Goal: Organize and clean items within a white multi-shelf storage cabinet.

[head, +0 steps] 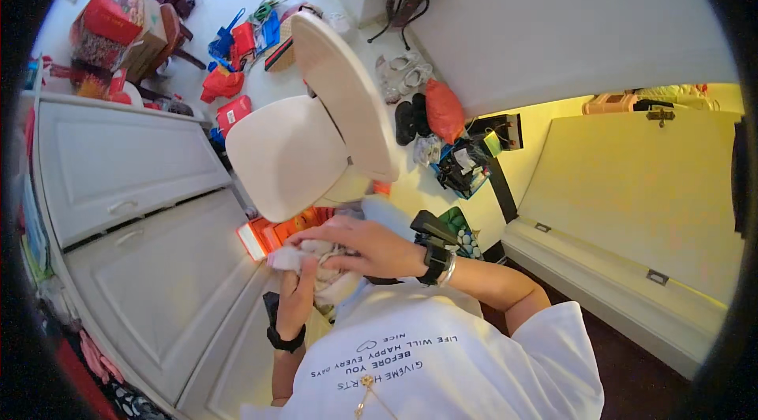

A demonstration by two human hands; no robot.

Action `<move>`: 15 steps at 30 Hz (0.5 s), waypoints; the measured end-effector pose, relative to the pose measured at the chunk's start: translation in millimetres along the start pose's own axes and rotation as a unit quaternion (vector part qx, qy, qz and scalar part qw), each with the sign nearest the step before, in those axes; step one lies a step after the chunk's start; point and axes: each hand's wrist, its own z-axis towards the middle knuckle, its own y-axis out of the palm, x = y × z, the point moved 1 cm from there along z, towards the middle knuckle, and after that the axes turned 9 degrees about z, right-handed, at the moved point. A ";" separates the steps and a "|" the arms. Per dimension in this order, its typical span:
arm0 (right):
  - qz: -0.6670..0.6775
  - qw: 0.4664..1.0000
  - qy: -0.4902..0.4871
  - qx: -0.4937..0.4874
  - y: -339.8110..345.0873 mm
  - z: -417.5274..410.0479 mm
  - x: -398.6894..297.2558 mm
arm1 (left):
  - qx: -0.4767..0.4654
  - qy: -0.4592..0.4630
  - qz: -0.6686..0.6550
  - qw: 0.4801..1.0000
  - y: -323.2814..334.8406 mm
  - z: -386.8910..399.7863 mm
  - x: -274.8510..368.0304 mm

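My left hand [298, 300] holds a small bundle of white cloth [285, 258] from below, its thumb up against it. My right hand [379, 247] reaches over the same bundle from the right, fingers bent onto it. The cloth looks soft and has a pinkish edge; its exact kind is unclear. More crumpled cream cloth [334, 285] shows under the right hand, close to my shirt. Just beyond the hands lies an orange-red box or packet [284, 233], partly covered by them.
A cream chair [284, 147] stands directly ahead. White cabinets [148, 242] run along the left. Shoes [413, 115], a red bag [444, 111], a filled blue crate [465, 168] and a green container [462, 236] crowd the floor on the right, near a pale hinged panel [639, 195].
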 end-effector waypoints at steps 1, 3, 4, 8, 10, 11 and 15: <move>-0.003 1.000 -0.003 0.005 -7.2 -9.7 1.8 | -0.043 0.018 0.026 0.999 10.1 5.7 11.5; -0.048 0.993 -0.017 0.109 -29.7 -30.4 -1.8 | -0.068 0.030 0.029 0.997 30.3 11.7 30.3; -0.047 0.989 0.011 0.137 -39.5 -39.1 -6.4 | -0.088 0.036 0.029 0.995 40.1 13.7 36.9; -0.102 0.956 0.021 0.272 -91.7 -86.7 -0.3 | -0.104 0.052 0.067 0.991 83.4 27.4 48.2; -0.113 0.945 0.047 0.304 -127.0 -113.2 -2.5 | -0.076 0.085 0.072 0.991 109.7 39.4 52.2; -0.122 0.928 0.077 0.344 -147.6 -125.7 -3.5 | -0.057 0.114 0.083 0.988 122.5 43.9 54.7; -0.093 0.912 0.083 0.391 -208.4 -154.8 -13.5 | 0.033 0.137 0.168 0.976 158.6 59.4 78.4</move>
